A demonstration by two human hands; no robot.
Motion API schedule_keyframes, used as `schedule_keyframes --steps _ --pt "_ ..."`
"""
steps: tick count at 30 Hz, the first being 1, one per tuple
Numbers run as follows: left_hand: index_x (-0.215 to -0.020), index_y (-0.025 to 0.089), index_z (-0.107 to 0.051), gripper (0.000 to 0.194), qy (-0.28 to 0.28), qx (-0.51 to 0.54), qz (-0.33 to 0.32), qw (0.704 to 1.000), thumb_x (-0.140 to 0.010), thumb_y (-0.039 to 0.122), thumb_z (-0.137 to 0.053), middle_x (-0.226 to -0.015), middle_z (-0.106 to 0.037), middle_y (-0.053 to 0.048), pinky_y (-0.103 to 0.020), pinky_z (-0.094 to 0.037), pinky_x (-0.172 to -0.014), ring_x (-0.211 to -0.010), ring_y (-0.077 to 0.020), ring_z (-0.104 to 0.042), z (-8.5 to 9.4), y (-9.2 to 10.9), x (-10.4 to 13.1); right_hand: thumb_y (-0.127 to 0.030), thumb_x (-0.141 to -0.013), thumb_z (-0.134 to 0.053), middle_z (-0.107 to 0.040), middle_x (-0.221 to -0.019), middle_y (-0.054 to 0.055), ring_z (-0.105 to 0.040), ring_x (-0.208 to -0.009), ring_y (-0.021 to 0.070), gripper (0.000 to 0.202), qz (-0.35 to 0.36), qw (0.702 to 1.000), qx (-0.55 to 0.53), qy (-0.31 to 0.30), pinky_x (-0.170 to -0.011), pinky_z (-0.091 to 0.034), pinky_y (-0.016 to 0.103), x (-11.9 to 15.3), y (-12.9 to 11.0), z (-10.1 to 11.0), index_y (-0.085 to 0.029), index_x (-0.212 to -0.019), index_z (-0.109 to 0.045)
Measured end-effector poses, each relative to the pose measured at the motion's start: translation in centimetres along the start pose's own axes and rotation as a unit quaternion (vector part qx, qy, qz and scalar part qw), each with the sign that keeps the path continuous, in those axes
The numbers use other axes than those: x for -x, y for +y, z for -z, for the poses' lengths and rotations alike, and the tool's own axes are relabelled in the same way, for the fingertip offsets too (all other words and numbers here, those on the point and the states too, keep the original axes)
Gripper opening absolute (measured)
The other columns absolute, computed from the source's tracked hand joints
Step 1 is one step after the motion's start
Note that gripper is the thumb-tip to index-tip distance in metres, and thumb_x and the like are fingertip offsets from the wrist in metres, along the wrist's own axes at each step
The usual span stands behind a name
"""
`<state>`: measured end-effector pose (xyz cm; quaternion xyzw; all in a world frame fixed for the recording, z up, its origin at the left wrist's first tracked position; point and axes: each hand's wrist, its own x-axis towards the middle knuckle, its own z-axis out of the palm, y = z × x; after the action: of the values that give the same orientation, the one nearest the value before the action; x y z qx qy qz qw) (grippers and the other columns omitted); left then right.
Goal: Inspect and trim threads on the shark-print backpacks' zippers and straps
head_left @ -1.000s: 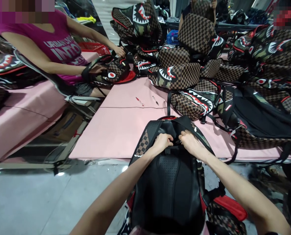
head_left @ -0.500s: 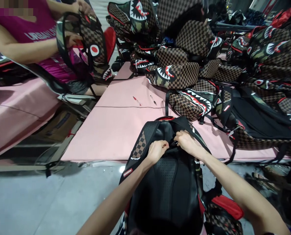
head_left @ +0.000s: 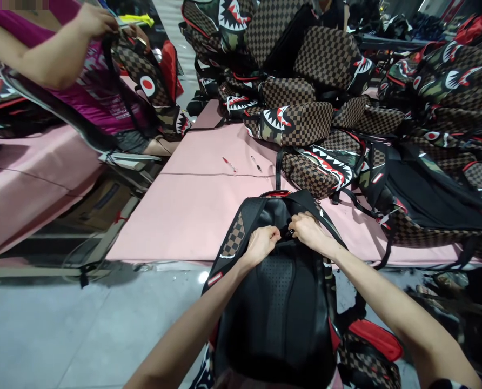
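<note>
A black-backed backpack leans against the table edge in front of me, its padded back panel facing up toward me and its shoulder straps folded toward the table. My left hand is closed in a pinch on the upper back of the backpack, near a dark fold or opening. Just across from it, my right hand has its fingers curled at the same fold, with a small shiny dark piece by the fingertips. What exactly the fingertips grip is too small to make out. A checkered patch shows on the left strap.
Pink cloth covers the table, where a red-handled tool and a pen lie. Checkered shark-mouth backpacks pile up behind and right. Another bag hangs low right. A seated co-worker handles a backpack at left.
My hands stay at nearly the same spot on the backpack. The co-worker's arm has lifted, and the backpack there has shifted a little. The view has moved slightly.
</note>
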<state>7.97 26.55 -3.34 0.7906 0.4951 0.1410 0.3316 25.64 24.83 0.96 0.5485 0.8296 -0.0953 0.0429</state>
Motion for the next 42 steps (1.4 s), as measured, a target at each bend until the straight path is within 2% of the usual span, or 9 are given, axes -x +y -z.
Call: schedule_keyframes --steps 14,18,21,25,29,33,36,39,42 --pt "-0.073 0.019 -0.063 0.012 -0.002 -0.012 0.022 1.000 -0.077 0.020 -0.052 -0.065 -0.061 0.001 -0.022 -0.032 -0.058 -0.061 -0.0128 -0.054 -0.2 0.2 -0.1 -0.017 -0.080 -0.057 -0.060 -0.092 0.007 -0.051 -0.091 0.0212 0.011 0.018 1.000 0.003 -0.014 -0.087 -0.032 0.033 -1.0 0.1 -0.8 -0.018 -0.084 -0.067" --pt "-0.075 0.017 -0.066 0.018 -0.001 0.128 -0.027 0.991 -0.081 0.024 -0.050 -0.080 -0.066 -0.003 -0.025 -0.041 -0.075 -0.079 -0.0161 -0.060 1.6 0.6 0.6 -0.016 -0.082 -0.054 -0.060 -0.093 0.009 -0.052 -0.091 0.0215 0.015 -0.032 0.999 -0.012 -0.005 -0.083 -0.035 0.031 -0.7 0.3 -1.1 -0.017 -0.089 -0.067" --pt "-0.070 0.015 -0.066 0.043 -0.048 0.220 -0.104 0.969 -0.091 0.030 -0.033 -0.096 -0.067 -0.006 -0.029 -0.040 -0.092 -0.100 -0.0181 -0.057 3.5 0.4 1.4 -0.018 -0.083 -0.054 -0.061 -0.096 0.010 -0.054 -0.092 0.0215 0.018 -0.042 0.999 -0.026 -0.005 -0.081 -0.036 0.030 -0.6 0.6 -1.1 -0.017 -0.095 -0.066" --pt "-0.092 0.015 -0.065 0.018 -0.012 0.028 -0.117 0.993 -0.086 0.022 -0.049 -0.102 -0.063 -0.007 -0.033 -0.040 -0.091 -0.098 -0.0193 -0.056 3.5 -0.7 1.8 -0.019 -0.081 -0.056 -0.064 -0.096 0.011 -0.057 -0.092 0.0224 0.019 -0.057 0.997 -0.044 -0.008 -0.080 -0.037 0.029 -0.6 0.6 -0.9 -0.014 -0.095 -0.067" --pt "-0.092 0.017 -0.060 0.014 0.025 -0.152 -0.138 0.978 -0.079 0.013 -0.058 -0.089 -0.063 -0.004 -0.031 -0.041 -0.081 -0.089 -0.0188 -0.056 2.4 -1.0 2.8 -0.022 -0.082 -0.056 -0.066 -0.099 0.010 -0.060 -0.093 0.0203 0.024 -0.067 0.995 -0.071 -0.003 -0.078 -0.040 0.025 0.8 0.0 0.1 -0.015 -0.102 -0.066" --pt "-0.083 0.017 -0.059 0.004 0.100 -0.183 -0.226 0.952 -0.082 0.016 -0.056 -0.079 -0.063 -0.002 -0.028 -0.041 -0.071 -0.077 -0.0157 -0.056 3.9 1.2 6.8 -0.029 -0.086 -0.052 -0.067 -0.103 0.005 -0.061 -0.094 0.0170 0.026 -0.070 0.992 -0.106 0.024 -0.078 -0.041 0.022 5.0 -1.6 2.6 -0.018 -0.108 -0.064" --pt "-0.086 0.015 -0.059 0.011 0.182 -0.224 -0.355 0.890 -0.087 0.014 -0.048 -0.074 -0.061 -0.002 -0.028 -0.039 -0.067 -0.070 -0.0143 -0.053 5.0 3.5 11.5 -0.031 -0.086 -0.054 -0.066 -0.098 0.004 -0.061 -0.091 0.0171 0.024 -0.060 0.986 -0.132 0.086 -0.077 -0.041 0.024 9.4 -3.4 4.1 -0.020 -0.105 -0.064" --pt "-0.090 0.012 -0.058 0.017 0.204 -0.258 -0.428 0.842 -0.089 0.010 -0.041 -0.073 -0.060 -0.003 -0.029 -0.041 -0.068 -0.069 -0.0142 -0.054 4.5 4.8 15.9 -0.033 -0.085 -0.056 -0.065 -0.093 0.004 -0.060 -0.088 0.0173 0.022 -0.058 0.983 -0.136 0.110 -0.073 -0.041 0.024 13.2 -5.3 4.0 -0.020 -0.101 -0.064" --pt "-0.093 0.009 -0.057 0.021 0.189 -0.270 -0.448 0.831 -0.089 0.008 -0.036 -0.072 -0.060 -0.005 -0.028 -0.044 -0.068 -0.069 -0.0141 -0.056 2.9 4.4 19.1 -0.037 -0.086 -0.054 -0.062 -0.090 0.006 -0.058 -0.086 0.0182 0.024 -0.039 0.986 -0.139 0.087 -0.073 -0.042 0.026 15.7 -7.2 2.9 -0.018 -0.097 -0.063"
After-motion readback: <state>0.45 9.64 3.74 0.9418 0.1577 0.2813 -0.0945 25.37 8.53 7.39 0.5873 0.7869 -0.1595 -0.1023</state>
